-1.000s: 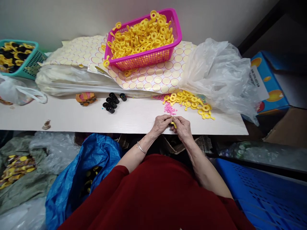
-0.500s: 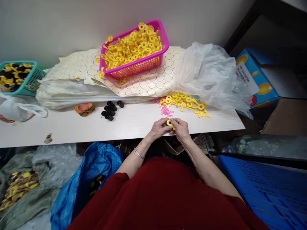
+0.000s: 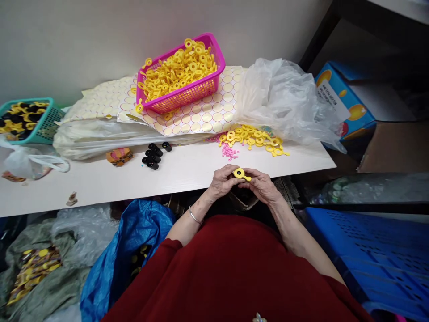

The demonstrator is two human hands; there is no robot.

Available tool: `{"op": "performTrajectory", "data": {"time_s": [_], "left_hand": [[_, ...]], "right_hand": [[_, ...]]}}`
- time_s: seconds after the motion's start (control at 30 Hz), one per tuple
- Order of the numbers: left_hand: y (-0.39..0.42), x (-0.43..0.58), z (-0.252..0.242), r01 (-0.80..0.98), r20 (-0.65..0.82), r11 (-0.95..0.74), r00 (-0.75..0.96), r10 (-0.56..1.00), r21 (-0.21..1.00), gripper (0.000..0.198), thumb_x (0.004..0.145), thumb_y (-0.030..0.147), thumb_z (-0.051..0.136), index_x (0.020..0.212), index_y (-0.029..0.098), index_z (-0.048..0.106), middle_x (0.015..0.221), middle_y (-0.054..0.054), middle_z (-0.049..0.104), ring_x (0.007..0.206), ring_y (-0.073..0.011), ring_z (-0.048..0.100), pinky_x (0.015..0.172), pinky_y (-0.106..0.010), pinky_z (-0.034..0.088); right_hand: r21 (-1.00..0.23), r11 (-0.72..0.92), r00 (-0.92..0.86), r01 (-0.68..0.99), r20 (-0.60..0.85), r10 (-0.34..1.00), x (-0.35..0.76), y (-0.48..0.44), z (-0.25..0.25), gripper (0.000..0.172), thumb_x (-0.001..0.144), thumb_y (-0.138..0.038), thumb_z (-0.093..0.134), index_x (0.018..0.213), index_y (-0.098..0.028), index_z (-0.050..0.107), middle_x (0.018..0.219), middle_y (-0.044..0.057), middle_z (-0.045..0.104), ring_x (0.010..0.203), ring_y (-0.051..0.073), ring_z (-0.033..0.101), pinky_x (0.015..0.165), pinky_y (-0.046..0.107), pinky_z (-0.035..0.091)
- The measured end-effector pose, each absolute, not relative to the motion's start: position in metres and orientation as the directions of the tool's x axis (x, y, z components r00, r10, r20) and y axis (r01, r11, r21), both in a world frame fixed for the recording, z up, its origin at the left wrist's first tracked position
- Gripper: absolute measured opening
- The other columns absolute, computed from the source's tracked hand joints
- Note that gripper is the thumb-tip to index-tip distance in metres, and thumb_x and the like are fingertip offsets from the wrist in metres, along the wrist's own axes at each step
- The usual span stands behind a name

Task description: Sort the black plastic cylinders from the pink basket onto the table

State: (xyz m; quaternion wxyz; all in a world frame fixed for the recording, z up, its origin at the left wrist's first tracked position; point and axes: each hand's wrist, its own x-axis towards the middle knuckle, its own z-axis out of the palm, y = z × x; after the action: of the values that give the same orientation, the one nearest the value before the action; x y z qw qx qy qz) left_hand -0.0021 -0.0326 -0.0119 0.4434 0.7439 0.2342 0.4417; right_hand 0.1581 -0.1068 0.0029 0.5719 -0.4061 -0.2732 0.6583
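Note:
A small yellow plastic ring piece with a short handle [image 3: 245, 177] is held at the front edge of the table, a black part showing in its centre. My left hand [image 3: 221, 180] pinches the ring side of it. The fingers of my right hand [image 3: 263, 185] are closed at the handle end, partly behind the piece. Just beyond my hands lie tiny pink beads [image 3: 229, 152] and a loose heap of the same yellow ring pieces [image 3: 258, 136]. Several black cylinders [image 3: 153, 155] stand and lie further left.
A pink basket [image 3: 187, 96] full of yellow pieces rests on sticker sheets [image 3: 208, 120]. Right of it is a clear plastic bag [image 3: 281, 94], then a blue box [image 3: 358, 107]. A green basket [image 3: 47, 120] is far left. Below are a blue sack [image 3: 103, 264] and blue crate [image 3: 365, 250].
My right hand has shifted right and turned, its fingers sliding lower along the handle. The yellow piece's handle now points right and shows more fully. The view has moved slightly.

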Motion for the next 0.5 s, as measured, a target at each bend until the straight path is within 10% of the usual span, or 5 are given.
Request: {"op": "performTrajectory", "data": {"time_s": [0.2, 0.5], "left_hand": [[-0.050, 0.006, -0.011, 0.010, 0.640, -0.801, 0.596, 0.486, 0.598, 0.028, 0.093, 0.036, 0.058, 0.110, 0.015, 0.065, 0.090, -0.008, 0.067, 0.082, -0.0150, 0.064, 0.075, -0.026, 0.053], [-0.062, 0.006, -0.011, -0.016, 0.488, -0.724, 0.749, 0.449, 0.690, 0.029, 0.097, 0.036, 0.049, 0.086, 0.013, 0.064, 0.079, -0.007, 0.062, 0.072, -0.0134, 0.059, 0.067, -0.024, 0.049]], "right_hand": [[-0.879, -0.241, 0.018, -0.411, -0.272, 0.962, 0.163, -0.109, 0.012, 0.047, 0.055, -0.038, 0.091, 0.094, -0.021, 0.069, 0.083, 0.000, 0.071, 0.073, 0.012, 0.063, 0.071, 0.027, 0.052], [-0.876, -0.340, -0.076, -0.341, -0.335, 0.939, 0.172, -0.121, 0.004, 0.043, 0.049, -0.031, 0.092, 0.085, -0.019, 0.073, 0.080, -0.001, 0.071, 0.072, 0.011, 0.061, 0.066, 0.023, 0.049]]}}
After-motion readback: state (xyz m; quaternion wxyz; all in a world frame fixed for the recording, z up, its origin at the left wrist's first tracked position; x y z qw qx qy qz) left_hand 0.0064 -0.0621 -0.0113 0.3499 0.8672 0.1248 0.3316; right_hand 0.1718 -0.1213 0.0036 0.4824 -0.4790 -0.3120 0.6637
